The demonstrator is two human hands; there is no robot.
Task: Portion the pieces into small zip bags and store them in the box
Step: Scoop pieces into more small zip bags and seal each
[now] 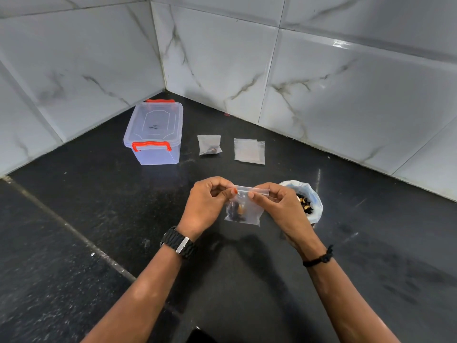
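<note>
A: What do the fingers have?

B: L hand [206,203] pinches the left end of the zip strip on a small clear zip bag [243,207], thumb and forefinger curled on it. R hand [277,206] pinches the same strip further right, thumb on the near face, other fingers curled behind. I see both grips closed on the bag's top edge; the bag hangs below, above the counter, between the two hands.

A: Anything in it?

B: A few dark pieces [236,208] w/ one amber-ish bit, bunched in the lower left of the bag. Can't tell if the strip is sealed all the way across.

A: Wrists?

B: Black watch [178,243] on the L wrist, black cord band [319,259] on the R.

A: And the supply?

B: Just right of the R hand, partly behind it: a white bag-lined bowl [312,194] holding more dark and golden pieces [304,204].

A: Further out?

B: Far side of the counter, approx. centre: one filled zip bag [209,144] lying flat w/ dark bits at its near edge. Right of it, apart, a small stack of empty zip bags [249,151]. Left of the filled one, the clear box [154,134], lid on, red clips at the near and far ends, sat near the wall corner.

A: Surface?

B: Black speckled counter [86,206], white marbled wall tiles [222,58] behind.
</note>
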